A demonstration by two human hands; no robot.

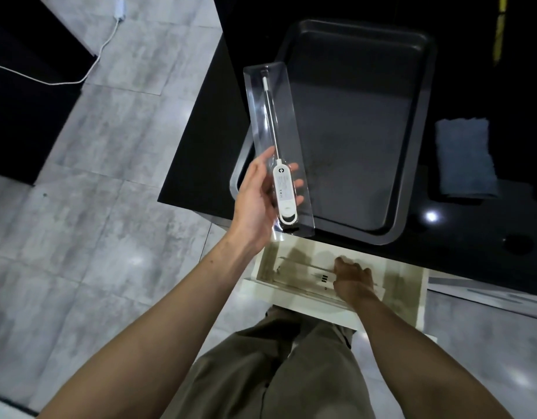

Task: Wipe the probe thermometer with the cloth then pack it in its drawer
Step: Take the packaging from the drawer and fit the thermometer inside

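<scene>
Thermometer (284, 189) in clear case (276, 122) gripped by left hand (258, 201) above tabletop (200, 164); right hand (353, 279) inside open drawer (406, 297), grip unclear.

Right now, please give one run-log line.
left hand: holds cased thermometer | right hand: in open drawer | cloth: on counter

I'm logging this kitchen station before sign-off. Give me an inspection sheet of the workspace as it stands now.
Surface: glossy black counter.
Job's things: white probe thermometer inside a clear case; folded grey cloth on the counter; drawer open below.
Clutter: dark baking tray on the counter.
Grips: left hand holds the case above the tray's edge; right hand is inside the drawer, its grasp unclear.
Cables: white cable across the floor.
Surroundings: grey tiled floor.
</scene>
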